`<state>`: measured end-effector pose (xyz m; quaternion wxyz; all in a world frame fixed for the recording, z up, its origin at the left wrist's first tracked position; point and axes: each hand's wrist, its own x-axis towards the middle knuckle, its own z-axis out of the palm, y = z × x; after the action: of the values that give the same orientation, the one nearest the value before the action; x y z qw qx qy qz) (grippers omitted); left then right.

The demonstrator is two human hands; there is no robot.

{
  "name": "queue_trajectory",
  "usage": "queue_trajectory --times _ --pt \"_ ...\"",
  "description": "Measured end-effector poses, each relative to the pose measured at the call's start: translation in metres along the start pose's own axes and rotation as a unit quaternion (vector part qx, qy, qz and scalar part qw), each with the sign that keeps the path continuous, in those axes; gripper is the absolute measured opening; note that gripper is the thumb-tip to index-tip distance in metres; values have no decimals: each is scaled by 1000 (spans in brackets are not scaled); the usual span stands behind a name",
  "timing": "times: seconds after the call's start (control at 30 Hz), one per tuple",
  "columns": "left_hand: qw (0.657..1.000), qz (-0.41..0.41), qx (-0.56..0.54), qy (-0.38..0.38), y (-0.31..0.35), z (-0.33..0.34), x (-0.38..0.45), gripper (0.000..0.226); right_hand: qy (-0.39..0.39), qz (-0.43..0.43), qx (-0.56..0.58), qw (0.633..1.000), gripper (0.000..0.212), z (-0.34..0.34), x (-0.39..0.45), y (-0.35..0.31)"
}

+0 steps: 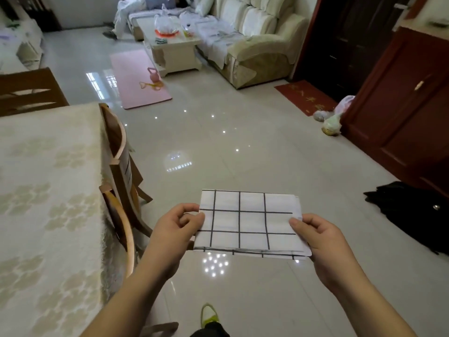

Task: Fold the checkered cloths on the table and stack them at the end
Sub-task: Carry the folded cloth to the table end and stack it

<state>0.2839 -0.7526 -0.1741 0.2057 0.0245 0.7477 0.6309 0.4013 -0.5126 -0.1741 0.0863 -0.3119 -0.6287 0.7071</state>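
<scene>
Head view, near to far. At bottom edge we see a foot in a green-and-white shoe (209, 314) on the glossy pale tile floor (243, 154). Above it, both forearms reach fwd. The left hand (176, 226) pinches the left short edge of the folded white cloth with a black grid pattern (250, 223), thumb on top; the right hand (320, 235) pinches the right short edge, thumb on top, fingers curled beneath. So both hands are clamped on the cloth, one per end.

Cloth is held in mid-air over the floor, approx. flat, several layers thick (stacked edges show along its near side). Its long axis runs left-right, spanning betw. the two hands.

Key relation: the table with a cream floral cover (48, 190) lies to the left of the cloth, w/ a wooden chair (121, 181) tucked at its edge betw. cloth and tabletop. The left hand is the nearer one to the table. We judge folding of this piece about done; the next move, setting it on the table, would call for a leftward carry over the chair back.

Farther off: a pink mat (138, 79), a cream coffee table (170, 42), a beige sofa (255, 40).
</scene>
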Motion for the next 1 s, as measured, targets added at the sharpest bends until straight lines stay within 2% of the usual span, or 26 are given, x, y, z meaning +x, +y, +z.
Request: queue_trajectory --times 0.27,0.43,0.53,0.63,0.73,0.83,0.97,1.0 --pt "999 -6 -29 38 11 -62 74 16 -50 -21 -26 998 11 84 76 -43" --pt "996 -26 -34 72 10 -88 113 36 -84 -30 -64 994 14 121 124 -56" --pt "993 -34 -57 102 12 -88 141 29 -103 -25 -77 991 15 134 162 -61" --pt "990 -50 -67 114 16 -87 175 32 -117 -25 -93 988 17 146 206 -67" --pt "987 -47 -50 145 22 -82 216 14 -136 -28 -100 985 12 156 255 -78" --pt "985 -30 -43 166 40 -79 261 10 -156 -33 -98 982 8 165 303 -96" --pt "983 -23 -41 176 70 -76 308 30 -180 -40 -98 978 8 172 363 -120" --pt "982 -18 -45 182 75 -74 318 28 -190 -42 -99 976 8 175 376 -126"
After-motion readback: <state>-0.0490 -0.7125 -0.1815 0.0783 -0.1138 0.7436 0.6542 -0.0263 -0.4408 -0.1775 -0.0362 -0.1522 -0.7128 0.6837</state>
